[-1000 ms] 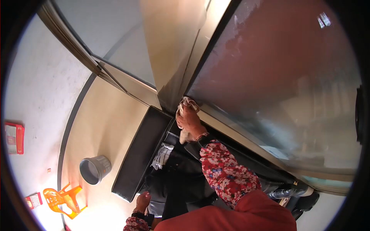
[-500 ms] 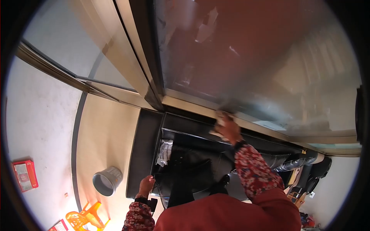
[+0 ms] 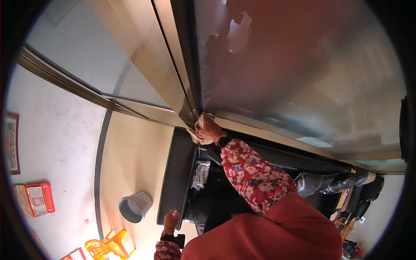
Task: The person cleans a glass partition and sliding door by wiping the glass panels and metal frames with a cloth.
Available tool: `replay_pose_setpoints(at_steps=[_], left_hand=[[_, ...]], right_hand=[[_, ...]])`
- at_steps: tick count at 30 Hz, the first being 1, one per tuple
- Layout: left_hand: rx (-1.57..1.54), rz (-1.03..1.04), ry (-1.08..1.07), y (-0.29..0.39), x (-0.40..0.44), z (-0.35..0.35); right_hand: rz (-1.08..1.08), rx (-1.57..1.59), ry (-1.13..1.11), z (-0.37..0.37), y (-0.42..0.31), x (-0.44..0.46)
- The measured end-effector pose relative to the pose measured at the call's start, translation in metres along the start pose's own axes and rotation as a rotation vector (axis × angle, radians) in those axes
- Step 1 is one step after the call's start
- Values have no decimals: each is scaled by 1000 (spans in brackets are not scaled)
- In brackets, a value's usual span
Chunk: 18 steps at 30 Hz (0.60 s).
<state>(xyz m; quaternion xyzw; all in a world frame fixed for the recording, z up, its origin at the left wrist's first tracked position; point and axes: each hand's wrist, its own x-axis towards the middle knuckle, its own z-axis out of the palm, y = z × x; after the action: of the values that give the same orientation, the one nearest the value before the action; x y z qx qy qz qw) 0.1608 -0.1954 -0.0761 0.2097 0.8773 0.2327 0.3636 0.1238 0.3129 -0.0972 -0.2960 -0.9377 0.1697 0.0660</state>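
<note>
My right hand point(image 3: 211, 131) is closed on a crumpled beige cloth point(image 3: 199, 138), pressed at the lower left corner of a large glass pane point(image 3: 299, 82). There the tan frame rail point(image 3: 268, 132) meets the upright post point(image 3: 180, 65). Streaks and reflections show on the glass. My left hand point(image 3: 171, 220) is low by the arm of a black sofa point(image 3: 175, 162), with its fingers curled together and no object visible in them. A grey-and-white cloth point(image 3: 201, 174) lies on the sofa below my right hand.
A grey bucket point(image 3: 136, 207) stands left of the sofa, with an orange plastic chair point(image 3: 110, 245) below it in view. A red-edged box point(image 3: 40, 199) and a framed picture point(image 3: 13, 143) are at the far left. Dark cushions point(image 3: 316, 183) line the sofa's right.
My right hand has moved left along the lower rail to the corner post, with the cloth still in it. The view has shifted, so the room appears farther right.
</note>
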Motion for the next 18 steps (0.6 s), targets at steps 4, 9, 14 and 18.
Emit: replay_pose_setpoints(at_steps=[4, 9, 14, 18], left_hand=[[162, -98, -91, -32, -23, 9], [284, 106, -196, -42, -3, 5], [269, 309, -141, 27, 74, -35], [218, 347, -9, 75, 134, -73]], right_hand=[[-157, 140, 72, 92, 38, 3], [610, 1920, -357, -99, -43, -2], [254, 1628, -81, -188, -77, 40], [58, 1300, 39, -334, -167, 56]])
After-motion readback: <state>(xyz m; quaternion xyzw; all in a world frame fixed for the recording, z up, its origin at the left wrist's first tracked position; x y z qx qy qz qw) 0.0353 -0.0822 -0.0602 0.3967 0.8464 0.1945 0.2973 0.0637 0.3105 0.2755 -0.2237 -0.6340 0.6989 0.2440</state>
